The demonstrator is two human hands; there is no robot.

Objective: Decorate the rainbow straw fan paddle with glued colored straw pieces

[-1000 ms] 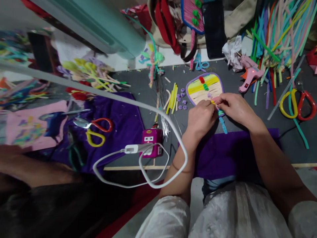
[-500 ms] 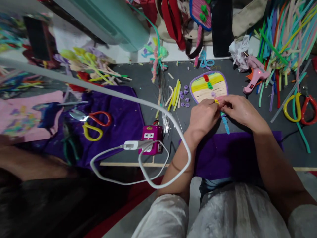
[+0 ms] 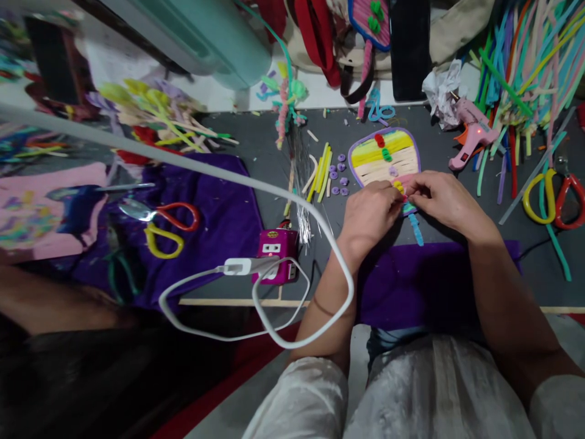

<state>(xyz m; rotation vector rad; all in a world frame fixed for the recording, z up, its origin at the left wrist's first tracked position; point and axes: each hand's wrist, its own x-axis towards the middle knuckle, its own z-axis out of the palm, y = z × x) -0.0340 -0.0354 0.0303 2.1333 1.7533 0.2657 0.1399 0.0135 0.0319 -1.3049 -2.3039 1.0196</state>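
A fan-shaped craft piece (image 3: 385,160) lies on the dark table, made of yellow, cream and pink fuzzy strips with a purple edge and a short blue stem. Small red, green, lilac and yellow fuzzy knots run down its middle. Over its lower part, my left hand (image 3: 371,213) has its fingertips closed together by the yellow knot. From the other side my right hand (image 3: 434,194) pinches thumb and finger close to the left fingertips. Whatever lies between the fingertips is too small to make out. Left of the piece are several purple coils (image 3: 339,174) and yellow strips (image 3: 323,171).
A pink glue gun (image 3: 475,134) with a lit red light lies to the right, near scissors (image 3: 539,195) and fuzzy stems (image 3: 525,79). A white cable (image 3: 315,213) loops across the view from a magenta power socket (image 3: 276,253). Another person's arm (image 3: 50,299) is at the left.
My fingers have shifted slightly lower on the fan-shaped piece, and more of the yellow knot shows. The view has moved a little; the other things lie as before.
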